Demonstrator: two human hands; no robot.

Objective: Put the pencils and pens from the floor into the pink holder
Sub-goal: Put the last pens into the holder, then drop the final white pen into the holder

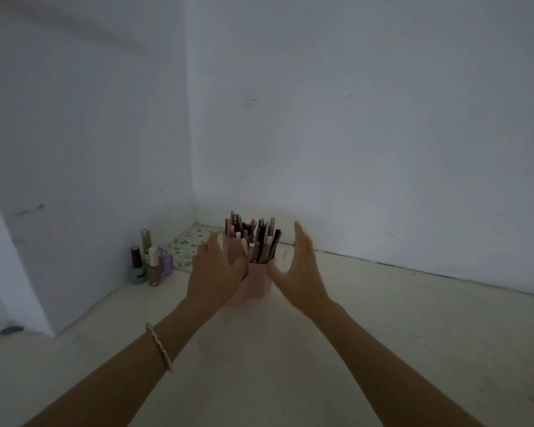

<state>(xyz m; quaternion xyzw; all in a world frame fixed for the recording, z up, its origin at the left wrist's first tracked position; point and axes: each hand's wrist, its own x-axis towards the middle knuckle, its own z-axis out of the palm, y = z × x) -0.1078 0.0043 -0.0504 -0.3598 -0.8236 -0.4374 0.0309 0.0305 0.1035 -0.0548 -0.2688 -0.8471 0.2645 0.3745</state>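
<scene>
Pink holder [259,280] full of pencils and pens [253,238], standing on the pale floor [367,334] near the far corner, between two open hands.

The holder has several tubes joined together, and its sticks stand upright or lean slightly, their ends fanning above the rims. The left hand [218,272] is in front of the holder's left side, fingers spread and loosely curved; whether it touches the tube cannot be told. The right hand [299,266] is just right of the holder, palm facing it, fingers straight and wide apart, holding nothing. A thin bracelet [160,346] circles the left forearm. Farther left, against the wall [367,134], stand a few small nail polish bottles [151,261], with a flowered sheet [187,246] lying beyond them in the corner.
</scene>
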